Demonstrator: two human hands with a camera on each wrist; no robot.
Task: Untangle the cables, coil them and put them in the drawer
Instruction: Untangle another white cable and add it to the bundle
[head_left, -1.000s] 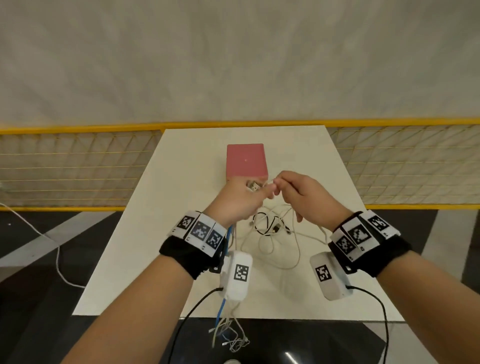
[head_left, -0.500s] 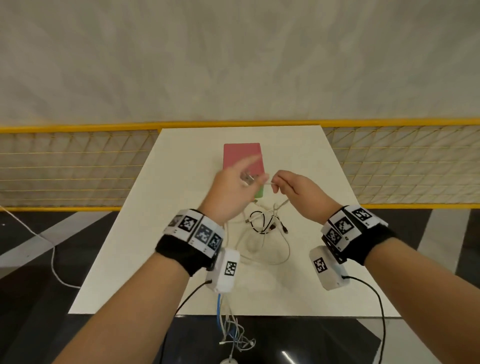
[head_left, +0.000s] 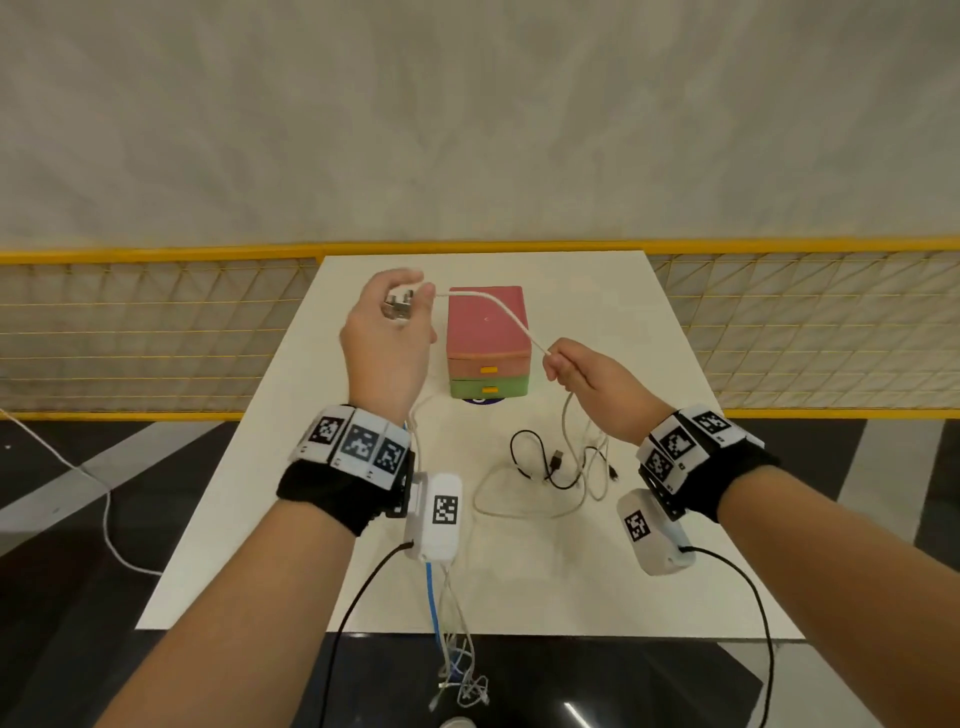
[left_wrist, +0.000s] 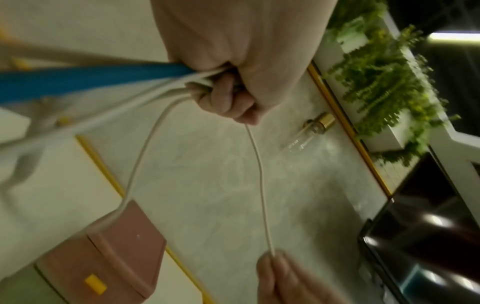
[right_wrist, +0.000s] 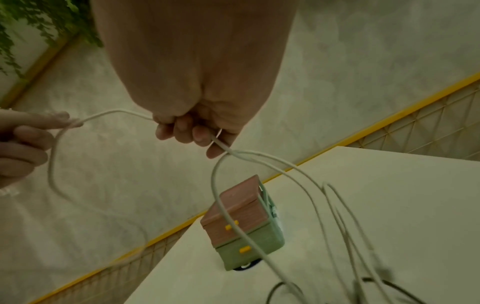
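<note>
A white cable (head_left: 511, 317) is held stretched above the drawer box (head_left: 488, 343), its plug end pinched in the left hand (head_left: 387, 332) left of the box, its length gripped by the right hand (head_left: 587, 379) at the box's right, the slack trailing down to the tangle (head_left: 561, 467) nearer that hand.

White surface (head_left: 270, 519), rectangular. Small drawer box (head_left: 488, 343) sits toward the far edge, centre: pink upper drawer, green lower, yellow handles, both closed. Nearer, right of centre: loose tangle of white cables (head_left: 524, 506) and a black cable (head_left: 540, 457) lying on it.
</note>
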